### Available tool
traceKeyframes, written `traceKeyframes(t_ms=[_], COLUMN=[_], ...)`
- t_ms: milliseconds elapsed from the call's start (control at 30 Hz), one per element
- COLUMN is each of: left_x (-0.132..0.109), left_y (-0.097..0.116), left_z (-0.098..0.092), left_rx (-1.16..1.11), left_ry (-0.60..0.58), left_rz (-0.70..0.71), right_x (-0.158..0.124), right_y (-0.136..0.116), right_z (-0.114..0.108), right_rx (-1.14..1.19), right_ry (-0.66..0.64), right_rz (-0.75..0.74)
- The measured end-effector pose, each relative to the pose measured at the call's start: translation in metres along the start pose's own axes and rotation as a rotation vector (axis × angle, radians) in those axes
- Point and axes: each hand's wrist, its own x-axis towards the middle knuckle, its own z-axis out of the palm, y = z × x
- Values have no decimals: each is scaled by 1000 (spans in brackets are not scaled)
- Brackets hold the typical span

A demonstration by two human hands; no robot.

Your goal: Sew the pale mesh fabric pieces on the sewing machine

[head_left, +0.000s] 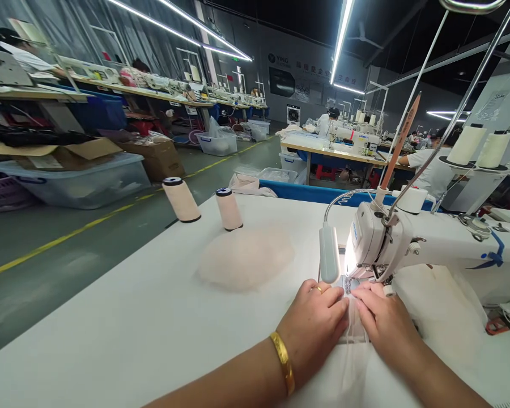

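A white sewing machine (368,235) stands on the right half of the white table, its needle area brightly lit. Sheer pale fabric (352,362) runs from under the presser foot toward me. My left hand (317,328), with a gold ring and bangle, has its fingers curled down on the fabric's left side, just before the foot. Opposite it, my right hand (389,326) grips the fabric's right side, fingertips close to the foot. Both thumbs point inward along the fabric. What lies under the fingers is partly hidden.
A round sheer pale piece (246,260) lies left of the machine. Behind it stand two peach thread cones, one left (181,201) and one right (229,211). A lamp head (329,254) hangs beside the needle. More pale fabric (444,311) lies at right.
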Motion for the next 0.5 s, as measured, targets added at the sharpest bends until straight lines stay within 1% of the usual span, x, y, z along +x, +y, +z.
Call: traceKeyframes(t_ms=[267,400,500], left_x=[2,2,1], left_y=[1,1,1], left_z=[2,3,3], left_rx=[36,36,26], left_ry=[-9,10,21], left_rz=[-17,-12,-1], right_x=[2,2,4], right_y=[0,-1,-2], right_z=[-2,-2,-5], right_rx=[8,0,-7], right_ry=[2,21,10], right_rz=[-8,-2,4])
